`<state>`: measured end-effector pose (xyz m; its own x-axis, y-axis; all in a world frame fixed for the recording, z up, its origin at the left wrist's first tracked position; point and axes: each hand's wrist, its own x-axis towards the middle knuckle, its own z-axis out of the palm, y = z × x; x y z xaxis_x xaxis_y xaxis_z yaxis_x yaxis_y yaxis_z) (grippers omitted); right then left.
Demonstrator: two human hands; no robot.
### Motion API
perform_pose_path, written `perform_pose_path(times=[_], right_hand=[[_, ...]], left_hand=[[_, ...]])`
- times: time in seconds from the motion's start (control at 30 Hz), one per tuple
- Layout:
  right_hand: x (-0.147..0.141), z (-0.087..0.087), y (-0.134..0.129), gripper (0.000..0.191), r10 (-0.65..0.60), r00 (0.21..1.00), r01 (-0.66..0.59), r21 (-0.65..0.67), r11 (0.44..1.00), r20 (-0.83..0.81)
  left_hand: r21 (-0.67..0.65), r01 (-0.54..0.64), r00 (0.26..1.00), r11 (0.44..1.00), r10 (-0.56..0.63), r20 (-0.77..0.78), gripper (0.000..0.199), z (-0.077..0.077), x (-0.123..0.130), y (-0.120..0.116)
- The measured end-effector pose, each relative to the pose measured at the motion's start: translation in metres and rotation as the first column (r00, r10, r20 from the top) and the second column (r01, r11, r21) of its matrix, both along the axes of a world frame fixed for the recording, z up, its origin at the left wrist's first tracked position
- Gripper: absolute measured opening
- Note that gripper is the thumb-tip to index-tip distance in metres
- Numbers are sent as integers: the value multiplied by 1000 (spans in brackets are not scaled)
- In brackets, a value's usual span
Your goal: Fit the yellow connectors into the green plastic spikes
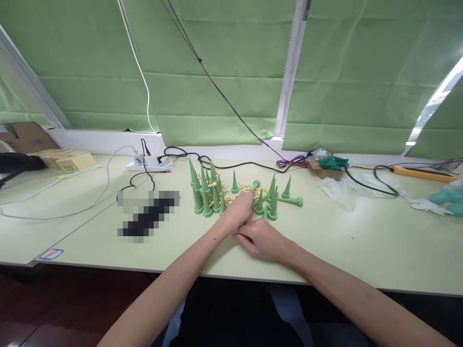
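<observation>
My left hand (pixel 240 210) reaches out over the table with its fingers closed. A green cone-shaped watering spike (pixel 256 184) pokes out just past its knuckles, its lower part hidden by the hand. Close in front of me and touching the left wrist area, my right hand (pixel 263 238) rests curled on the table; its fingertips are mostly hidden. Left of the hands, several green spikes (pixel 207 205) stand upright in a cluster. More spikes (pixel 273 205) stand to the right, and one spike (pixel 294 201) lies on its side. Small yellow pieces (pixel 228 200) are scattered among them.
A white power strip (pixel 150 166) with black cables is at the back left. Farther left are cardboard-coloured boxes (pixel 74 162). On the back right stand a small carton (pixel 327 171) with green material and clear plastic bags (pixel 342 193). A blurred dark object (pixel 150 217) lies left.
</observation>
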<state>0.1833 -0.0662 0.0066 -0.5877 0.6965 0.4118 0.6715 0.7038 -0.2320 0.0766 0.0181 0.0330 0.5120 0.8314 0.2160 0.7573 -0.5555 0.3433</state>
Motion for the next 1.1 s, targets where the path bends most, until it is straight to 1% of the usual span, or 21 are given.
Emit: perform_pose_path(times=[0.1, 0.23, 0.37, 0.47, 0.6, 0.77, 0.87, 0.97, 1.0, 1.1], right_hand=[[0, 0, 0, 31, -1, 1000, 1, 0, 1000, -4], [0, 1, 1, 30, -5, 1000, 5, -19, 1000, 1], [0, 0, 1, 29, -12, 1000, 11, -42, 999, -9], [0, 0, 1, 29, -4, 1000, 3, -49, 999, -16], [0, -1, 1, 28, 0, 1000, -1, -45, 999, -23], [1, 0, 1, 26, 2, 999, -5, -58, 998, -52], [3, 2, 1, 27, -56, 988, 49, -51, 998, -144], [4, 4, 1, 30, -173, 946, 162, -61, 985, -274], [4, 4, 1, 30, -194, 931, 181, -71, 981, -309], [3, 3, 1, 23, -192, 894, 167, -96, 981, -406]], left_hand=[[-8, 0, 999, 1000, 0, 32, 13, 1, -2, -4], [7, 10, 980, 1000, -11, 201, 23, 9, -13, -15], [-5, -10, 958, 1000, 11, 288, 29, 16, -26, -27], [6, -16, 952, 1000, 13, 306, 29, 19, -30, -33], [16, -16, 946, 1000, 10, 324, 25, 20, -31, -33], [43, -14, 942, 999, -2, 336, 22, 19, -33, -34], [30, -22, 923, 999, 9, 384, 23, 16, -38, -41], [18, -54, 876, 998, 38, 481, 26, 15, -44, -48], [20, -61, 863, 998, 42, 503, 26, 15, -46, -50], [31, -55, 848, 998, 30, 529, 25, 13, -52, -54]])
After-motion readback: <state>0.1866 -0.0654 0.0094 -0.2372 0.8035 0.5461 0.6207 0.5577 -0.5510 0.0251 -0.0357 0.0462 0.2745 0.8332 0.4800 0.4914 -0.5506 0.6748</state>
